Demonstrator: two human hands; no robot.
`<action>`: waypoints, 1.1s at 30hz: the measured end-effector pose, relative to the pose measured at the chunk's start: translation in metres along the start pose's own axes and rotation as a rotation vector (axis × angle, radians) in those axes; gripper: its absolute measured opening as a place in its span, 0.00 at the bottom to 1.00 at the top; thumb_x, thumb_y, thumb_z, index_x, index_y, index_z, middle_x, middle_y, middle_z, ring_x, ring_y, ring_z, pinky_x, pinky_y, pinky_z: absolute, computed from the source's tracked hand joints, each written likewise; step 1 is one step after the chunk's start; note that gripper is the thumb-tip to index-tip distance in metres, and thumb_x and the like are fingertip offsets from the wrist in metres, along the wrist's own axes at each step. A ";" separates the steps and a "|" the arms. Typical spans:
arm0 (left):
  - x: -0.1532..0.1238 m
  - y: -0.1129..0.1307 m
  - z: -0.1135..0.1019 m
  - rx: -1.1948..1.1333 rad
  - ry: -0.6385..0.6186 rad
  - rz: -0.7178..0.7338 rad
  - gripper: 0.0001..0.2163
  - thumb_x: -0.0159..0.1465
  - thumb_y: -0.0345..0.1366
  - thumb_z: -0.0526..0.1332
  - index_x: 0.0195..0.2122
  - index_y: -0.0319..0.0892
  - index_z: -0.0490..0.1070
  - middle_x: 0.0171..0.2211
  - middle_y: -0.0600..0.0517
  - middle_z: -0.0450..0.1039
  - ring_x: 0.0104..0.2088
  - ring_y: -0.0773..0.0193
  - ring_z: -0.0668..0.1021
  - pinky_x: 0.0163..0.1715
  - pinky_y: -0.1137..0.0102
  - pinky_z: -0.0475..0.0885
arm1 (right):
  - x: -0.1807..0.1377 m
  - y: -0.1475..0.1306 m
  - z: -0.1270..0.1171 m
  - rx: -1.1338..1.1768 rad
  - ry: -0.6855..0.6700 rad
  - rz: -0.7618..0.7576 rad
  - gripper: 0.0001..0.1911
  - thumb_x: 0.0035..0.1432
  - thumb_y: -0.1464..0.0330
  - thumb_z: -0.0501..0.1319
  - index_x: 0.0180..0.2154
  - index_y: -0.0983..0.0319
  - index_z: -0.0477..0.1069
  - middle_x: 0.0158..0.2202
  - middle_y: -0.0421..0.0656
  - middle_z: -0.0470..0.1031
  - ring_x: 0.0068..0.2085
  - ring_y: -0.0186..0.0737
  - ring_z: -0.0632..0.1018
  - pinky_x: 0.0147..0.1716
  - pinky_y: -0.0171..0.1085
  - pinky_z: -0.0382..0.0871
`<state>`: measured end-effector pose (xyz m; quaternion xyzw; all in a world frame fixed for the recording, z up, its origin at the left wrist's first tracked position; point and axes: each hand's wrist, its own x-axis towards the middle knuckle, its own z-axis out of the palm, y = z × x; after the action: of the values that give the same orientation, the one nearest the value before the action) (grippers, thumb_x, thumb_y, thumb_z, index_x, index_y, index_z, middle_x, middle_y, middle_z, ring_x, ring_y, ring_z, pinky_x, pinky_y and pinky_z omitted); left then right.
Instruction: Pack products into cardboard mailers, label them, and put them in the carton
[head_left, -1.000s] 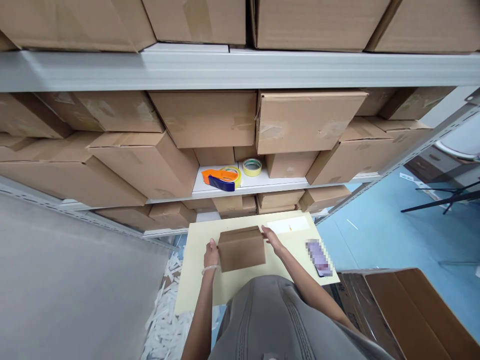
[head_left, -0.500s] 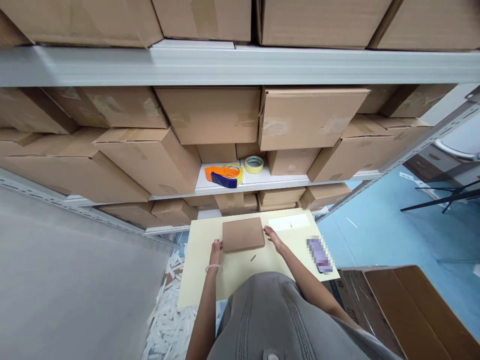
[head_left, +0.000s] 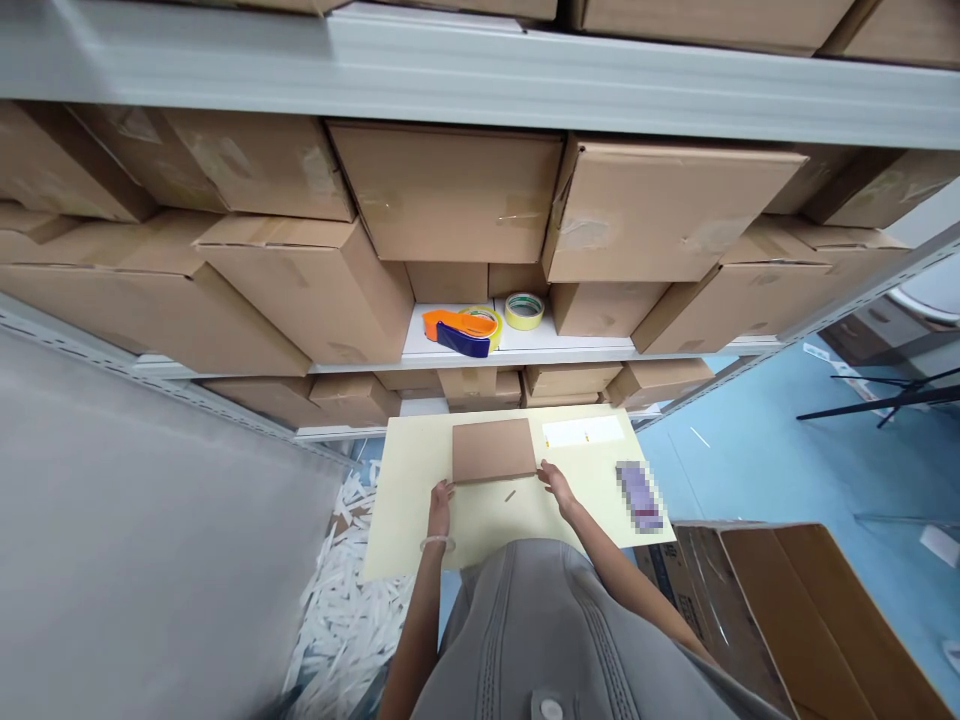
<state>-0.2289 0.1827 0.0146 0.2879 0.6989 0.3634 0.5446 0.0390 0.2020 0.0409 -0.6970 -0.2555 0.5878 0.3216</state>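
A small brown cardboard box point(head_left: 493, 450) lies flat on a pale yellow table point(head_left: 405, 520). My left hand point(head_left: 439, 503) rests on the table just below the box's near left corner, fingers stretched toward it. My right hand point(head_left: 557, 485) lies at the box's near right corner, fingers extended and touching or almost touching the edge. Neither hand grips anything. A small dark sliver point(head_left: 510, 495) lies on the table between my hands.
A white label sheet point(head_left: 583, 432) and a phone point(head_left: 639, 496) lie on the table's right side. An orange and blue tape dispenser point(head_left: 459, 332) and a yellow tape roll point(head_left: 524, 310) sit on the shelf among stacked cartons. A large open carton point(head_left: 810, 620) stands at right; white scraps point(head_left: 345, 620) litter the floor.
The box stood upright between my hands a second ago; it now lies flat farther back on the table. Both hands have come off it and drawn slightly toward me.
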 end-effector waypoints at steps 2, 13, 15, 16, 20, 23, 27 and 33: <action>0.000 -0.002 0.000 -0.004 0.000 0.005 0.21 0.69 0.48 0.42 0.53 0.40 0.62 0.54 0.38 0.69 0.55 0.53 0.73 0.56 0.53 0.64 | -0.002 0.005 0.001 0.005 0.004 -0.003 0.28 0.56 0.49 0.52 0.49 0.61 0.68 0.56 0.52 0.69 0.57 0.49 0.70 0.55 0.47 0.60; -0.012 -0.033 -0.001 0.121 -0.185 -0.100 0.16 0.61 0.46 0.55 0.41 0.39 0.69 0.43 0.39 0.77 0.43 0.52 0.79 0.45 0.55 0.71 | -0.024 0.033 0.012 -0.001 0.036 0.043 0.23 0.57 0.52 0.53 0.48 0.60 0.68 0.49 0.51 0.75 0.54 0.47 0.73 0.51 0.46 0.64; -0.014 -0.035 0.003 0.158 -0.250 -0.116 0.16 0.60 0.48 0.56 0.38 0.39 0.70 0.40 0.40 0.78 0.41 0.54 0.80 0.43 0.56 0.72 | -0.028 0.036 0.010 -0.021 0.055 0.062 0.22 0.57 0.54 0.53 0.47 0.60 0.68 0.47 0.50 0.76 0.52 0.46 0.74 0.50 0.46 0.65; -0.014 -0.035 0.006 0.176 -0.284 -0.119 0.16 0.60 0.48 0.57 0.37 0.39 0.70 0.39 0.41 0.78 0.40 0.54 0.80 0.43 0.57 0.72 | -0.029 0.037 0.007 -0.029 0.065 0.073 0.21 0.57 0.55 0.54 0.47 0.60 0.68 0.46 0.50 0.77 0.51 0.46 0.74 0.50 0.46 0.65; -0.012 -0.028 0.029 0.247 -0.432 -0.098 0.16 0.58 0.49 0.59 0.34 0.40 0.71 0.35 0.43 0.78 0.37 0.56 0.80 0.43 0.60 0.72 | -0.028 0.040 -0.009 -0.032 0.104 0.108 0.20 0.55 0.59 0.56 0.46 0.61 0.70 0.43 0.49 0.78 0.49 0.46 0.75 0.48 0.45 0.66; -0.012 -0.021 0.054 0.290 -0.544 -0.062 0.14 0.57 0.48 0.60 0.32 0.40 0.72 0.33 0.45 0.78 0.35 0.57 0.80 0.43 0.61 0.72 | -0.020 0.041 -0.026 -0.032 0.125 0.110 0.19 0.54 0.59 0.57 0.46 0.61 0.70 0.42 0.49 0.78 0.48 0.46 0.76 0.47 0.44 0.66; -0.020 -0.014 0.099 0.349 -0.649 -0.006 0.12 0.57 0.45 0.59 0.33 0.40 0.72 0.33 0.45 0.78 0.33 0.58 0.79 0.41 0.63 0.72 | -0.008 0.042 -0.054 -0.075 0.116 0.068 0.18 0.54 0.62 0.55 0.45 0.61 0.71 0.42 0.47 0.79 0.46 0.44 0.76 0.46 0.42 0.67; -0.029 0.004 0.193 0.479 -0.680 0.109 0.07 0.58 0.38 0.59 0.32 0.42 0.73 0.34 0.47 0.78 0.35 0.58 0.79 0.41 0.66 0.72 | 0.018 0.041 -0.124 -0.244 0.117 -0.012 0.15 0.53 0.64 0.55 0.41 0.58 0.73 0.40 0.42 0.78 0.45 0.42 0.76 0.47 0.40 0.66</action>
<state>-0.0346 0.1993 0.0068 0.5466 0.5277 0.1033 0.6419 0.1634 0.1697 0.0116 -0.7625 -0.3102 0.5086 0.2523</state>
